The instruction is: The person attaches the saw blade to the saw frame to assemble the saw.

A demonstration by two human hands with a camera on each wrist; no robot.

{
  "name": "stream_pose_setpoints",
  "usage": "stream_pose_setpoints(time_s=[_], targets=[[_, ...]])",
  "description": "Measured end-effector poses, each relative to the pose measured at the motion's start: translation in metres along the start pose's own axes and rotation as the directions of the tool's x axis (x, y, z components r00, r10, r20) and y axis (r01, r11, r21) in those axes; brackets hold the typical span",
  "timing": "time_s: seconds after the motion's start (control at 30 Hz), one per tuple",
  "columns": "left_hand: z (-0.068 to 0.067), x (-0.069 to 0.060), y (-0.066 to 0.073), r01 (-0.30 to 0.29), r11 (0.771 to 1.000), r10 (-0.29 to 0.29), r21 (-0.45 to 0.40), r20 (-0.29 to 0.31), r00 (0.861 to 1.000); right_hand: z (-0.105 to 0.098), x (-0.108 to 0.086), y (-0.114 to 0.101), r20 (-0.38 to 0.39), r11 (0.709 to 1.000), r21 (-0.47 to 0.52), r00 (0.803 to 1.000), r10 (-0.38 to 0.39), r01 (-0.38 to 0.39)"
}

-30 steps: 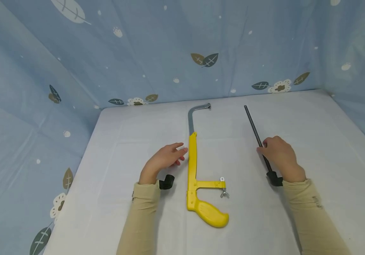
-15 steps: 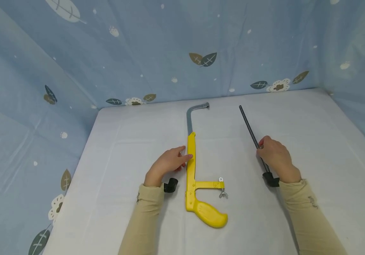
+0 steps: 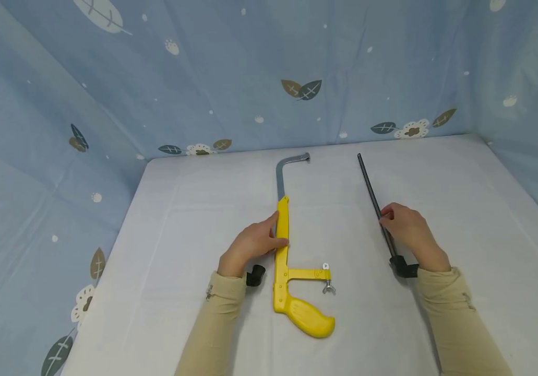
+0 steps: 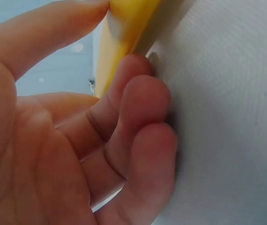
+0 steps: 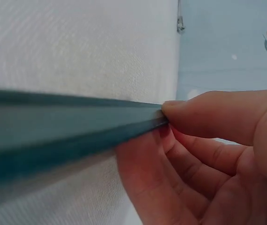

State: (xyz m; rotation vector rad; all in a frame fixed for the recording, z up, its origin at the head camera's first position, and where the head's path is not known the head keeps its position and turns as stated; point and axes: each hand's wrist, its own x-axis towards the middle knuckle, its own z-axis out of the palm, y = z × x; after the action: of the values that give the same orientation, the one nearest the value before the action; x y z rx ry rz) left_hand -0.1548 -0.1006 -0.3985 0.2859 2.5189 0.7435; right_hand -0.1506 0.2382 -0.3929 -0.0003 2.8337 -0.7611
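Observation:
A yellow hacksaw frame (image 3: 282, 261) with a grey curved front end lies lengthwise on the white cloth. My left hand (image 3: 254, 241) grips its long bar from the left, the thumb laid across the bar and the index fingertip at its left edge. In the left wrist view, the thumb and index finger of my left hand (image 4: 40, 131) touch the yellow bar (image 4: 117, 42), the other fingers bent beside it. Further right, my right hand (image 3: 407, 227) pinches a thin dark rod (image 3: 369, 185). Close up, my right hand (image 5: 218, 154) holds that rod (image 5: 77, 124) between thumb and fingers.
The saw's short arm with a wing nut (image 3: 329, 286) points right above its handle. A black wrist mount (image 3: 255, 275) shows beside the left wrist, another (image 3: 402, 267) by the right. Patterned blue fabric (image 3: 231, 68) stands behind the white table surface (image 3: 193, 209).
My left hand has moved right onto the yellow bar, its thumb now across it. My right hand stays on the rod, which has shifted and turned slightly.

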Motion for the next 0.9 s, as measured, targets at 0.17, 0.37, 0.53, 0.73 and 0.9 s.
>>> stream_pose_setpoints(time_s=[0.17,0.37,0.53,0.73,0.9], targets=[[0.003,-0.001,0.0,0.008,1.0,-0.008,-0.001,-0.009,1.0,-0.003,0.001,0.002,0.008,0.996,0.094,1.0,0.004,-0.004],[0.002,-0.003,0.002,0.014,1.0,-0.014,-0.005,-0.009,1.0,0.002,0.003,-0.001,-0.042,0.943,0.333,0.999,0.007,0.007],[0.002,-0.002,0.002,0.017,1.0,-0.017,0.005,-0.011,1.0,0.013,0.006,-0.012,-0.022,0.831,0.557,1.0,0.0,0.012],[0.003,0.0,0.001,0.017,1.0,-0.017,0.013,-0.013,1.0,0.029,0.01,-0.024,0.072,0.752,0.659,0.997,-0.031,-0.024],[0.003,0.0,0.0,0.02,1.0,-0.02,0.018,-0.01,1.0,0.043,0.013,-0.035,0.115,0.726,0.686,0.992,-0.058,-0.037]])
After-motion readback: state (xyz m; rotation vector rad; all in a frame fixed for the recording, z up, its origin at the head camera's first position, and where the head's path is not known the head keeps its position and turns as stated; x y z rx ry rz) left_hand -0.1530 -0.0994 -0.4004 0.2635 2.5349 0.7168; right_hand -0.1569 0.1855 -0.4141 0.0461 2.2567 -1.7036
